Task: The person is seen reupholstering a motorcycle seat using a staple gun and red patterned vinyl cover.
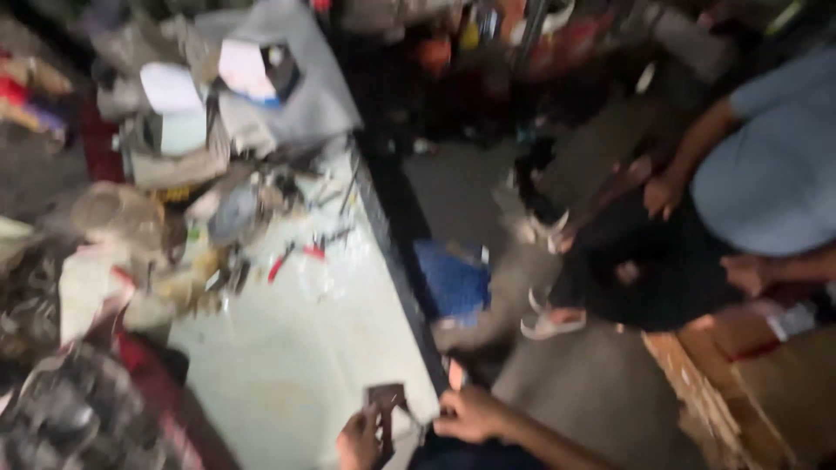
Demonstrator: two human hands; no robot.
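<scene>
Pinching one small dark square piece (386, 397) between them, two hands work at the near edge of the pale worktable (296, 365): the left hand (361, 439) grasps its lower side, the right hand (470, 413) its right corner. One other person (766, 174) sits on the floor to the right, beside one cardboard box (740, 383) and one blue cloth (453, 278).
</scene>
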